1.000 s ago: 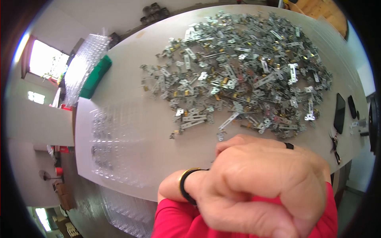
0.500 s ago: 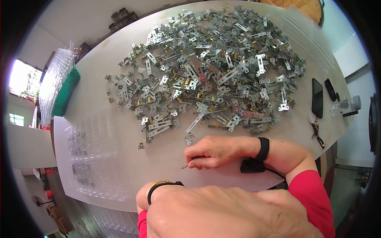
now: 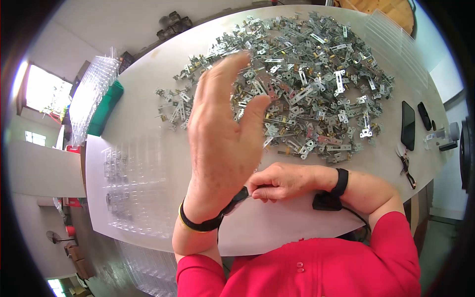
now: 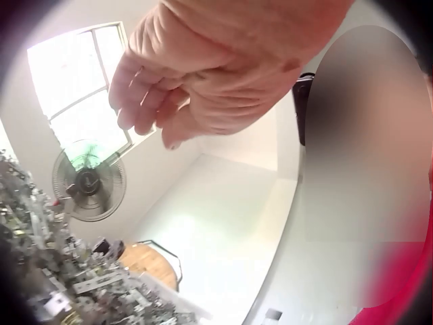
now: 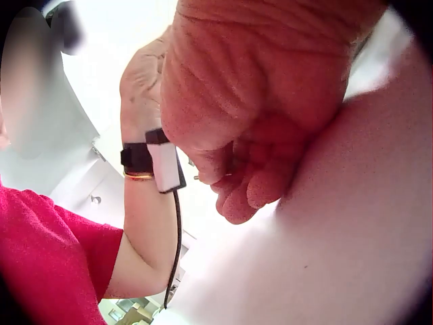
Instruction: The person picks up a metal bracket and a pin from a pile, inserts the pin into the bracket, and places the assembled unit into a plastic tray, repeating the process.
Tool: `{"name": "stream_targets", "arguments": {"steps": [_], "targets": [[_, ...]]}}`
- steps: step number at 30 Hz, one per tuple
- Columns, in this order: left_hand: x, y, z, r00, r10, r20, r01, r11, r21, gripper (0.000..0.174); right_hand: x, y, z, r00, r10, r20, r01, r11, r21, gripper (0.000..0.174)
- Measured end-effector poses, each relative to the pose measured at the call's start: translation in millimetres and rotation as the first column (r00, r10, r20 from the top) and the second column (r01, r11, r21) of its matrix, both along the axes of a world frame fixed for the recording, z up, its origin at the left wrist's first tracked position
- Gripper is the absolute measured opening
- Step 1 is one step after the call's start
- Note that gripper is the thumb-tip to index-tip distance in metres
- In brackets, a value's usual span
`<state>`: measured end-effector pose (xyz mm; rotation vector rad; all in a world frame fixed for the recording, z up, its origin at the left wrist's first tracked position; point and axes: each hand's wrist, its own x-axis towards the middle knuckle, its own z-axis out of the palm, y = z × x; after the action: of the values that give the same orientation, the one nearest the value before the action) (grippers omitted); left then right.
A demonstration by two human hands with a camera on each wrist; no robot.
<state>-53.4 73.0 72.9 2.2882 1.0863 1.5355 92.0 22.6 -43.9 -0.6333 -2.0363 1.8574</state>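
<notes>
We see a left hand point(image 3: 217, 123) raised over the table point(image 3: 287, 220), thumb spread from its fingers, before a heap of metal brackets point(image 3: 307, 96) on the far side. Nearer, the right hand point(image 3: 281, 181) rests on the table, its curled fingers pinching a small metal piece point(image 5: 197, 177) mostly hidden from us. Clear trays point(image 3: 136, 193) lie left, a phone point(image 3: 408, 126) right.

Black phone point(image 3: 408, 125) beside smaller dark object point(image 3: 424, 116), fan point(image 4: 88, 181) near bright window point(image 4: 66, 73).

Bright daylight with white glare at the window point(image 3: 47, 89), fisheye curvature, dark picture corners.
</notes>
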Motion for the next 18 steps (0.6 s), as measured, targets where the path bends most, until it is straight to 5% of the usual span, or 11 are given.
{"name": "stream_targets", "arguments": {"steps": [2,4,5,7,8,10,18], "targets": [[-21,-9,-6,0.995,0.089,-0.041,-0.091,0.994,-0.068,0.015,2,1,3,1.0,0.018,0.014,-0.018,1.0,-0.014,0.017],[-44,-11,-14,0.862,0.162,-0.481,-0.311,0.917,-0.248,0.019,3,0,5,0.999,0.035,0.037,-0.034,0.999,-0.034,0.017],[-48,-10,-24,0.863,0.165,-0.478,-0.313,0.917,-0.248,0.019,3,-1,7,0.998,0.049,0.049,-0.049,0.999,-0.003,0.017],[-58,-10,-42,0.782,0.415,-0.465,-0.373,0.909,0.185,0.017,2,-6,12,0.995,0.07,0.064,-0.072,0.997,0.027,0.018],[-64,-13,-46,0.779,0.424,-0.462,-0.38,0.905,0.19,0.017,2,-7,16,0.992,0.095,0.083,-0.099,0.994,0.04,0.019],[-78,-23,-52,0.833,0.293,-0.469,-0.398,0.906,-0.142,0.014,0,-8,21,0.987,0.122,0.104,-0.129,0.99,0.061,0.02],[-83,-41,-83,0.829,0.152,-0.539,-0.316,0.921,-0.226,0.016,8,-17,46,0.957,0.134,0.257,-0.149,0.988,0.037,0.02]]}}
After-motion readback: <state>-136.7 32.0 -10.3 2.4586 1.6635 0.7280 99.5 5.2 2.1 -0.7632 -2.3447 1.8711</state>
